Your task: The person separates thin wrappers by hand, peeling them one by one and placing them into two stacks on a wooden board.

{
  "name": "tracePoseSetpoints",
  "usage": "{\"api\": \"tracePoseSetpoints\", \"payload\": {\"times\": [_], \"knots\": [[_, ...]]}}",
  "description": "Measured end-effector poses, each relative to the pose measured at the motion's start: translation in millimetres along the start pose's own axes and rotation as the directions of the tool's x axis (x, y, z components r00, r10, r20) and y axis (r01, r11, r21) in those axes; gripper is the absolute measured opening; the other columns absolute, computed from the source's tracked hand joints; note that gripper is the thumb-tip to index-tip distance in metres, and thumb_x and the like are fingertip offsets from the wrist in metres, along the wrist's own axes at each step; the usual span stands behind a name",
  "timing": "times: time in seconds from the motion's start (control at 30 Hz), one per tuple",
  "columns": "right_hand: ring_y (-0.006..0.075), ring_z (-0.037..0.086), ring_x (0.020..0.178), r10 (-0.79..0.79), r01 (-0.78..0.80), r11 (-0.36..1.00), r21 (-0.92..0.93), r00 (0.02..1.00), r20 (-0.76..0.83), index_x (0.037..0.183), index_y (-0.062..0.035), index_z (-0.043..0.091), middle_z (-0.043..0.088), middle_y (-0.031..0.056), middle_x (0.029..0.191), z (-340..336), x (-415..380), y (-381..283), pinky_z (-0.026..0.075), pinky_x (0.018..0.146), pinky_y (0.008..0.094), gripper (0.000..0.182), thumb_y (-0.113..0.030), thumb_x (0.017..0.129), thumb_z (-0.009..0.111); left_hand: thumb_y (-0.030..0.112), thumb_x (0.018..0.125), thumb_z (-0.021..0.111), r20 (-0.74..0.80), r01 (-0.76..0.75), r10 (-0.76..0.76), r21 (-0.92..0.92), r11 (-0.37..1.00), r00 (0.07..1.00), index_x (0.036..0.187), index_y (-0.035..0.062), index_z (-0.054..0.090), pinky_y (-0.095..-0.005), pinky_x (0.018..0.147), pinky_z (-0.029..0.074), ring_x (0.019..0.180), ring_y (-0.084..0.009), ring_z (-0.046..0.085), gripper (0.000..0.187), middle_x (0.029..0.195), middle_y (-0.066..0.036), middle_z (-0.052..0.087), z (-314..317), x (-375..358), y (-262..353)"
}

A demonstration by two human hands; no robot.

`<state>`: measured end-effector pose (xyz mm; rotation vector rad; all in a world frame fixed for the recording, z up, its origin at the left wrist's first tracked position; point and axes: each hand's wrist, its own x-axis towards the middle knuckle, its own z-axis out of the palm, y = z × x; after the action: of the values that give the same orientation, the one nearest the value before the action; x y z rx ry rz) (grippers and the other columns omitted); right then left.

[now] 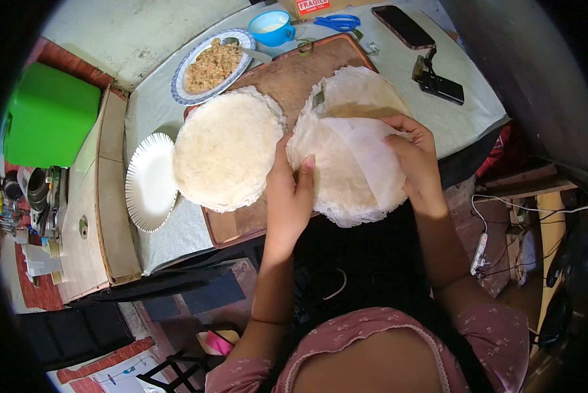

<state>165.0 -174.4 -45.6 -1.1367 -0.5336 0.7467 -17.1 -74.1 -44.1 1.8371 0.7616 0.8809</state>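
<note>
Two piles of thin, round, pale wrappers lie on a brown wooden board. The left pile is flat. My left hand grips the near left edge of the right pile, thumb on top and fingers beside or beneath it. At that pile's right side my right hand pinches a lifted wrapper, partly folded back over the others. Behind it, the far part of the pile shows, with a small dark greenish piece at its left edge.
Behind the left pile are a plate of crumbly filling with a spoon, a blue cup and blue scissors. A white fluted dish is at left. A phone and a small black device lie at back right.
</note>
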Motion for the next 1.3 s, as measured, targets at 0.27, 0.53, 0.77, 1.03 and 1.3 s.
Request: {"api": "tracePoseSetpoints", "payload": {"times": [0.27, 0.53, 0.77, 1.03, 1.3], "knots": [[0.0111, 0.064, 0.076, -0.058, 0.055, 0.997, -0.051, 0.997, -0.059, 0.102, 0.0049, 0.066, 0.068, 0.0078, 0.091, -19.4, -0.4, -12.7, 0.052, 0.066, 0.0237, 0.017, 0.007, 0.086, 0.061, 0.01, 0.097, 0.054, -0.023, -0.103, 0.103, 0.028, 0.994, 0.994, 0.133, -0.0003, 0.042, -0.0386, 0.083, 0.048, 0.093, -0.036, 0.064, 0.039, 0.106, -0.03, 0.062, 3.2, 1.3, -11.9], [0.0112, 0.065, 0.075, -0.161, 0.149, 0.98, -0.13, 0.982, -0.094, 0.102, 0.0026, 0.067, 0.07, 0.0067, 0.091, -52.1, 10.0, -24.2, 0.053, 0.068, 0.0244, 0.015, -0.002, 0.088, 0.068, 0.009, 0.095, 0.059, -0.054, 0.019, -0.017, 0.047, 0.999, 0.998, 0.131, 0.0033, 0.04, -0.028, 0.084, 0.044, 0.089, -0.0194, 0.056, 0.042, 0.101, -0.017, 0.061, 3.6, -2.2, 9.8], [0.0087, 0.062, 0.073, -0.212, 0.179, 0.949, -0.259, 0.971, -0.106, 0.099, -0.0005, 0.068, 0.069, 0.004, 0.087, -70.6, 20.5, -48.5, 0.05, 0.068, 0.0231, 0.015, -0.012, 0.089, 0.072, 0.009, 0.096, 0.058, -0.035, 0.096, -0.092, 0.112, 0.989, 0.995, 0.131, 0.0021, 0.038, -0.0309, 0.082, 0.045, 0.088, -0.0221, 0.058, 0.041, 0.096, -0.02, 0.062, 1.8, -2.7, 19.0], [0.011, 0.065, 0.08, -0.204, 0.135, 0.943, -0.303, 0.956, -0.209, 0.105, 0.0011, 0.069, 0.071, 0.0066, 0.095, -98.8, 33.6, -69.5, 0.051, 0.072, 0.0252, 0.026, -0.017, 0.088, 0.075, 0.003, 0.095, 0.055, -0.073, -0.002, 0.008, 0.087, 0.996, 0.997, 0.13, -0.0017, 0.032, -0.0377, 0.076, 0.049, 0.086, -0.0339, 0.064, 0.042, 0.102, -0.028, 0.058, 6.6, -2.5, 9.7], [0.0113, 0.065, 0.082, -0.259, 0.162, 0.924, -0.346, 0.931, -0.258, 0.107, 0.0011, 0.069, 0.071, 0.007, 0.097, -131.9, 40.8, -76.0, 0.051, 0.074, 0.0254, 0.029, -0.018, 0.087, 0.076, 0.006, 0.096, 0.057, -0.109, -0.075, 0.083, 0.068, 0.995, 0.991, 0.134, 0.0, 0.029, -0.0362, 0.073, 0.048, 0.081, -0.0277, 0.062, 0.048, 0.092, -0.021, 0.061, 9.7, -1.4, -2.2]]}}
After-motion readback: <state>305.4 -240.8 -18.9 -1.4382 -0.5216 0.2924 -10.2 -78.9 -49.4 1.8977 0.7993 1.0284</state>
